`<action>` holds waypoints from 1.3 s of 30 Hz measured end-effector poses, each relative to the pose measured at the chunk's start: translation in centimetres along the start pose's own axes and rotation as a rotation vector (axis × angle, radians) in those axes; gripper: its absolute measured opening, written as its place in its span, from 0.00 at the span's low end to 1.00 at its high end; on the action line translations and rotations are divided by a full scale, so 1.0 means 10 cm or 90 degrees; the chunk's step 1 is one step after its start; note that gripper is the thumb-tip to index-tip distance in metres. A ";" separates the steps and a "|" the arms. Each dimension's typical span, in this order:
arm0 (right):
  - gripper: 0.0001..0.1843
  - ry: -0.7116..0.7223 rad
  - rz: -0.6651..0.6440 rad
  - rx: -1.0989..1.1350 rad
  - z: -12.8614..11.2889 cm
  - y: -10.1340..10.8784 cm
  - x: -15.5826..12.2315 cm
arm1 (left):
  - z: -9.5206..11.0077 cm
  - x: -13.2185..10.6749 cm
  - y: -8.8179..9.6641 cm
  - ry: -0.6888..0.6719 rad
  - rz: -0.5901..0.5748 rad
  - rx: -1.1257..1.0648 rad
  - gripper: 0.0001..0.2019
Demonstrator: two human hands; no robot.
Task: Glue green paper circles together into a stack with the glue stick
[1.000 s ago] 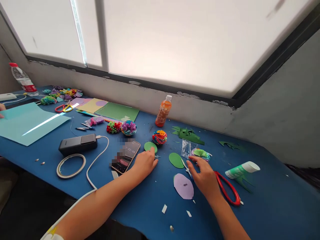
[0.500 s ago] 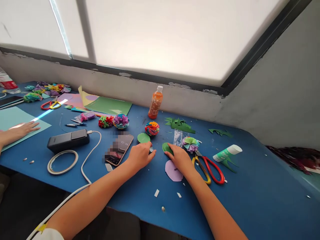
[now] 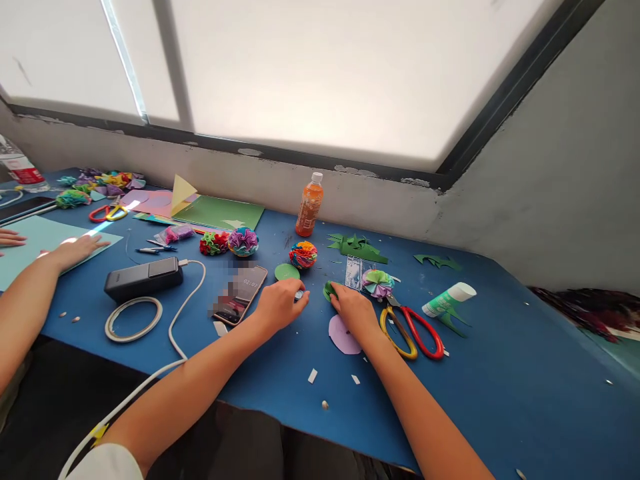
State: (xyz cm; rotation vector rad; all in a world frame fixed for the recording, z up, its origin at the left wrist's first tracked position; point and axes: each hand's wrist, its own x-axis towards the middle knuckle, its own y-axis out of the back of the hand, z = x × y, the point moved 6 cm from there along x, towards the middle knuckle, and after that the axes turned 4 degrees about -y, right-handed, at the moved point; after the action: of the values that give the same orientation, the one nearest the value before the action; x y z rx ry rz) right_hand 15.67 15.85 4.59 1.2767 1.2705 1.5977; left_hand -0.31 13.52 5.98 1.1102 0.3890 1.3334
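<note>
My left hand is closed, low over the table between the phone and the middle. A small pale, roundish object shows at its fingertips, mostly hidden by the fingers. Just beyond that hand lies a green paper circle. My right hand pinches the edge of a second green paper circle, partly covered by the fingers. Under the right wrist is a purple paper circle. Scissors with red and yellow handles and a pleated paper flower ball lie to its right.
A glue stick lies at the right, with green scraps farther back. An orange drink bottle stands near the wall. Left are a power bank with a white cable, a tape roll and another person's hands.
The green circle in my right hand now looks tilted or bent at my fingers. My left hand stays nearly in place. At the left, the other person's second hand has come into view.
</note>
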 end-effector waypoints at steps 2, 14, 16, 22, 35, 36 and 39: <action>0.18 -0.017 0.013 0.023 0.01 0.01 -0.01 | 0.01 0.00 0.01 -0.009 0.006 -0.022 0.10; 0.22 -0.066 0.046 0.406 0.00 0.17 -0.09 | -0.01 0.02 -0.12 -0.016 -0.012 -0.332 0.10; 0.23 -0.050 0.039 0.480 -0.06 0.20 -0.13 | -0.01 0.03 -0.18 -0.004 -0.023 -0.420 0.17; 0.23 -0.019 -0.020 0.611 -0.12 0.11 -0.14 | -0.11 0.11 -0.34 0.060 -0.054 -0.623 0.13; 0.20 -0.045 -0.051 0.348 0.09 -0.11 -0.09 | -0.32 0.13 -0.18 0.192 0.035 -0.735 0.22; 0.19 -0.042 -0.055 0.346 0.08 -0.10 -0.09 | -0.33 0.12 -0.19 0.200 0.037 -0.732 0.22; 0.20 -0.038 -0.063 0.356 0.06 -0.10 -0.11 | -0.36 0.10 -0.20 0.224 0.040 -0.725 0.24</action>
State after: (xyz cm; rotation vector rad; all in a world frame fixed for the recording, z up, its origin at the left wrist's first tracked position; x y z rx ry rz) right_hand 16.52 15.27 3.32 1.5440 1.7866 1.1597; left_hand -1.75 16.18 3.00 -0.0620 -0.1789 1.4763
